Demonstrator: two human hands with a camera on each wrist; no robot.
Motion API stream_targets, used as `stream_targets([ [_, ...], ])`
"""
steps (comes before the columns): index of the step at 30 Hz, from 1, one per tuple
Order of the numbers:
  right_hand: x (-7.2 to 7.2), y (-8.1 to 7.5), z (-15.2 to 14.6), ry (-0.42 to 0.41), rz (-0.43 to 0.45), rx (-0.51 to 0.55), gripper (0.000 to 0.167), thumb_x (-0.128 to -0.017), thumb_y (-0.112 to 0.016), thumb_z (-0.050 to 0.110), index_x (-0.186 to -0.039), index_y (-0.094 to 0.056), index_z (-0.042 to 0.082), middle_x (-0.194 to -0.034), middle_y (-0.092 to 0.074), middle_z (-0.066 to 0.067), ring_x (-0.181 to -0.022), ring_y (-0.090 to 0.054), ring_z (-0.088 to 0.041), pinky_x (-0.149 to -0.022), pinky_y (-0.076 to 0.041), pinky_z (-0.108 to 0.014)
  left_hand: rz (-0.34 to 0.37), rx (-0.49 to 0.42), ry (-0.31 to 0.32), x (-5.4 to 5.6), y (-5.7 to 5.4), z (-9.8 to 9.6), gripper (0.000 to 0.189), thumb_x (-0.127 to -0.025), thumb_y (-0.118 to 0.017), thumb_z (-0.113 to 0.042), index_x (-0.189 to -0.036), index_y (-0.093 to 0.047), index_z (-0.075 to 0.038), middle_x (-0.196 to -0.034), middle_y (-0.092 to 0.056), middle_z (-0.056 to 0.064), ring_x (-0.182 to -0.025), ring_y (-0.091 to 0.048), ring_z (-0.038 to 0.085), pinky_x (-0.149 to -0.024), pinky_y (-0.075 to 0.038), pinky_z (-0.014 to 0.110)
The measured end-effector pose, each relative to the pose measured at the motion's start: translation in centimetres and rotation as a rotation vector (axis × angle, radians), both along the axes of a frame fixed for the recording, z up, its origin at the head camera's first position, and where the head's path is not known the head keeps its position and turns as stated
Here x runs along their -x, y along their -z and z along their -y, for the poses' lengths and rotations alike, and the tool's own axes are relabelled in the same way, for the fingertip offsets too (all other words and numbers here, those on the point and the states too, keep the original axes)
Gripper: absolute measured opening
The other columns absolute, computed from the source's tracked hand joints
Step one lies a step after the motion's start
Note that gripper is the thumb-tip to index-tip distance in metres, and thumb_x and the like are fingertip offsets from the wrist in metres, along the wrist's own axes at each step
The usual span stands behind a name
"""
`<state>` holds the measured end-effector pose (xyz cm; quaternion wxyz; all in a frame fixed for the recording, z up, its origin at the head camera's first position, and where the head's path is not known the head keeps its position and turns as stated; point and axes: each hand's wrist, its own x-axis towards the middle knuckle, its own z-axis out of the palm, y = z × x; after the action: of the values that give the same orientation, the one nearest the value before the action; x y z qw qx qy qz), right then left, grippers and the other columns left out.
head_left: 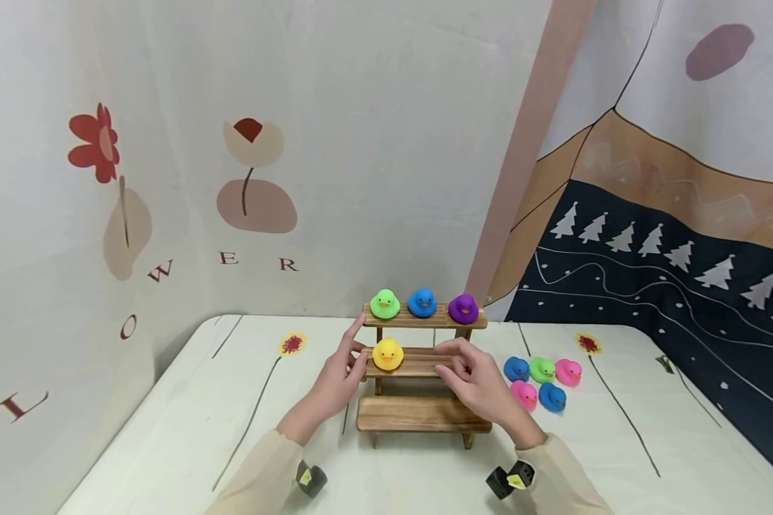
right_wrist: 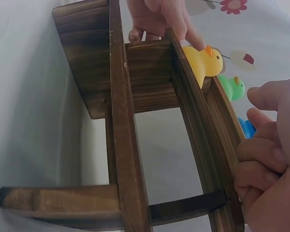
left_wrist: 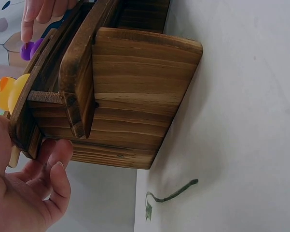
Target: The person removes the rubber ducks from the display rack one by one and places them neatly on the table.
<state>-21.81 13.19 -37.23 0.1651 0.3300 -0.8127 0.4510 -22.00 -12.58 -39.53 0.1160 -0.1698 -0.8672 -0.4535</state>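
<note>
Tbl (head_left: 167, 429) rack (head_left: 419, 368): yel duck (head_left: 388, 355) nr L hand (head_left: 331, 386)

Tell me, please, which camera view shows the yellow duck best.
The head view: the yellow duck faces the camera there, unobstructed. Both wrist views show it only partly, its underside hidden behind the middle shelf.

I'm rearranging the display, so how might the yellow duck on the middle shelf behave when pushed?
The yellow duck is probably light, being small and toy-like. Its wide, squat body suggests it may slide before tipping. Pushed forward, it could fall, since the middle shelf is narrow.
</note>
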Motion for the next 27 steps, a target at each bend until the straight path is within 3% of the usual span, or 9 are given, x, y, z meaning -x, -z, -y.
stream_targets([
  [17, 0.7, -0.6, 2.8, -0.070, 0.183, -0.009, 0.026, -0.090, -0.067, 0.012, -0.115, -0.063, 0.005, -0.058, -0.032, 0.008, -0.051, -0.031, -0.002, -0.053, -0.031, -0.020, 0.015, 0.003, -0.013, 0.1, -0.2, -0.1, 0.065, -0.099, -0.048, -0.009, -0.154, -0.015, -0.025, -0.110, -0.059, 0.014, -0.068, -0.051, 0.010, -0.061, -0.047, 0.023],
  [27, 0.9, -0.9, 4.2, -0.115, 0.279, 0.015, 0.032, -0.090, -0.066, 0.011, -0.120, -0.060, 0.003, -0.058, -0.034, 0.004, -0.050, -0.034, -0.006, -0.053, -0.031, -0.019, 0.031, -0.004, -0.012, 0.1, -0.2, -0.2, 0.065, -0.100, -0.048, -0.009, -0.154, -0.015, -0.026, -0.109, -0.059, 0.013, -0.069, -0.053, 0.010, -0.063, -0.048, 0.022],
])
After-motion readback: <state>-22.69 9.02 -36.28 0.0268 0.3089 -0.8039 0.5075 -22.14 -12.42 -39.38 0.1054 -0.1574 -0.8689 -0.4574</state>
